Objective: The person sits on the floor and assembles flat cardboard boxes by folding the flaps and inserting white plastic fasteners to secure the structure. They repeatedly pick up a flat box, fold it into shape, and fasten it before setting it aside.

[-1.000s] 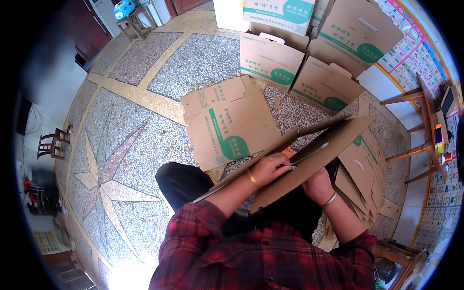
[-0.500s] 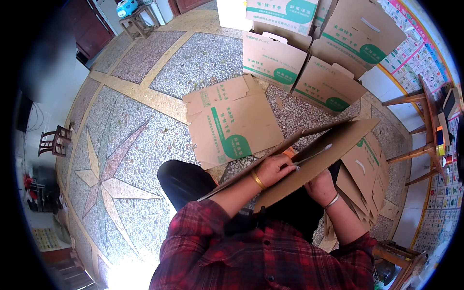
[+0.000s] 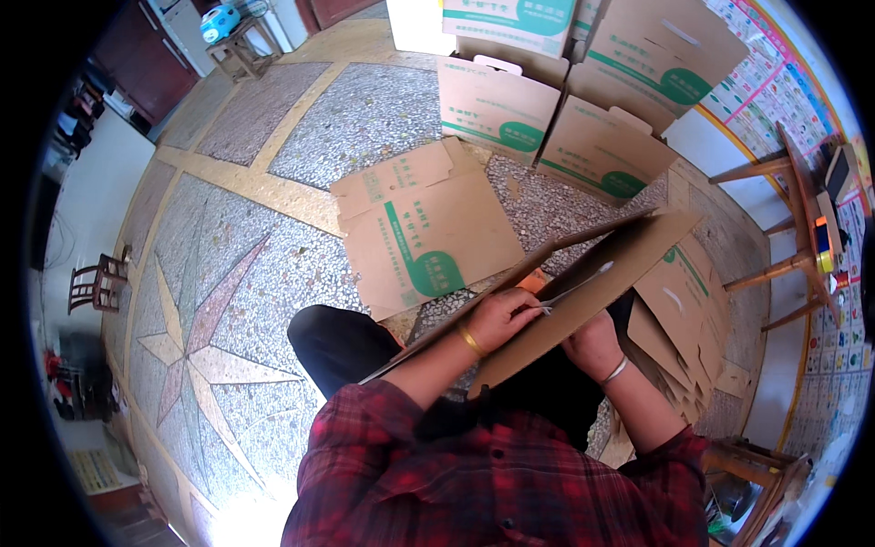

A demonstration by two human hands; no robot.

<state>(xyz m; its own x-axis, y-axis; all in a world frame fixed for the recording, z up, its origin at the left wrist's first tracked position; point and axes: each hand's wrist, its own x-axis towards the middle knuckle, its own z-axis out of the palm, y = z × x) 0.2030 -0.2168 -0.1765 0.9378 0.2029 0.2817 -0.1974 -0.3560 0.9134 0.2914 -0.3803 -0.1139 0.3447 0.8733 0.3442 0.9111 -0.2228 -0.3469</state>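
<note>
Across my lap stands a brown cardboard box [image 3: 583, 301], its two panels spread apart in a narrow V. My left hand [image 3: 503, 319], with a gold bangle at the wrist, reaches between the panels. Its thumb and fingers pinch a thin white strip [image 3: 547, 310], perhaps plastic. A white piece [image 3: 605, 268] shows on the inner face of the nearer panel. My right hand [image 3: 594, 346], wearing a silver bangle, is curled against the outside of that panel, its fingertips partly hidden. Something orange [image 3: 531, 281] shows just beyond my left hand.
A flattened carton [image 3: 428, 228] with green print lies on the stone-patterned floor ahead. Several opened cartons [image 3: 501, 105] stand behind it. To my right are a stack of flat cartons [image 3: 679, 319], a wooden stool [image 3: 775, 173] and a poster-covered wall. A small chair [image 3: 98, 283] stands far left.
The view has shifted slightly, moving the surroundings a little left. My left fingers have moved a little along the white strip; both hands stay at the box.
</note>
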